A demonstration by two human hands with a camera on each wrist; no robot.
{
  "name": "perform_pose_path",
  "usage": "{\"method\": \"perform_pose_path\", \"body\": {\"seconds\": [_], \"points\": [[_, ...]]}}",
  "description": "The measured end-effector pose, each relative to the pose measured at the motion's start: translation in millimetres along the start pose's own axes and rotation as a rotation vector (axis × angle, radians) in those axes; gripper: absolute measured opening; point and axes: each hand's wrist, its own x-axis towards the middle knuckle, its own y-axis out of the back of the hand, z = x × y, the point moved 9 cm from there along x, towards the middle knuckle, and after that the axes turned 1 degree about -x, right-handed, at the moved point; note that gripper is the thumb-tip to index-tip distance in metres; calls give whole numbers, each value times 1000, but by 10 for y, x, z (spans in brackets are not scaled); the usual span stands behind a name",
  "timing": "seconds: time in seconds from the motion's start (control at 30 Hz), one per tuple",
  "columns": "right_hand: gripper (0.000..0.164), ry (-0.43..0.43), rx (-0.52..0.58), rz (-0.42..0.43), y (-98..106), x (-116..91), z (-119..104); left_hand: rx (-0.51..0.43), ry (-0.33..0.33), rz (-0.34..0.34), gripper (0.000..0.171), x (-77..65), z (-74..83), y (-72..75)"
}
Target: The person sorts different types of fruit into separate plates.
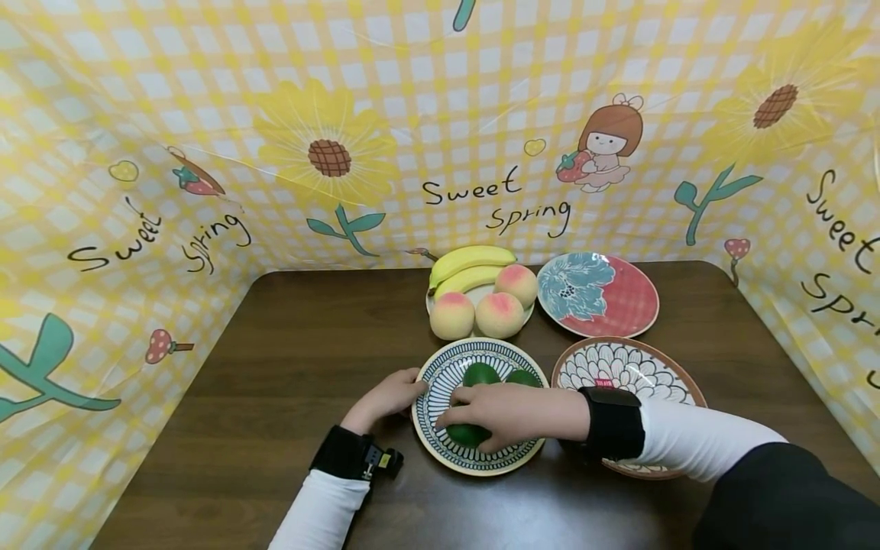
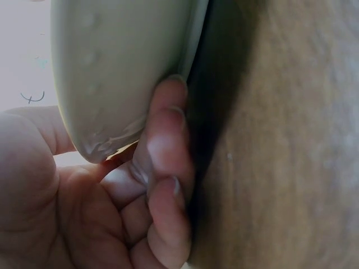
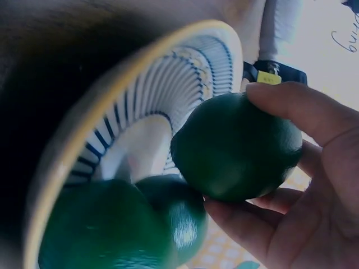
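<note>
A patterned blue-and-white plate [image 1: 440,451] with a cream rim stands at the table's front middle. My left hand [image 1: 386,399] grips its left edge, thumb at the rim and curled fingers [image 2: 168,145] under the plate's pale underside [image 2: 123,61]. Over the plate, my right hand [image 1: 500,412] holds a dark green lime [image 3: 238,148] between thumb and fingers. Two more limes, a far one [image 1: 481,373] and one beside it [image 1: 524,377], lie in the plate, the latter partly covered by the right hand in the head view.
Behind the plate, a white plate [image 1: 470,333] bears bananas [image 1: 474,263] and peaches [image 1: 499,315]. A red-and-blue plate [image 1: 629,294] lies at back right. The right forearm crosses above a brown-rimmed flower-patterned plate [image 1: 639,363]. Yellow checked cloth [image 1: 412,114] surrounds the wooden table [image 1: 309,328].
</note>
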Motion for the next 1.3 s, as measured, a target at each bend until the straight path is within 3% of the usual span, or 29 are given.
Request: {"method": "perform_pose_path", "body": {"seconds": [0.27,0.93,1.3], "points": [[63,-61,-120,-72,-162,53,-4,-10,11,8,33,4,-14,-11],[69,-75,-165,-7,-205,61,35,-11,0,-2,32,28,-18,-8],[64,-106,-148,26,-89,-28,59,-18,12,-2,32,14,-1,-17]]}}
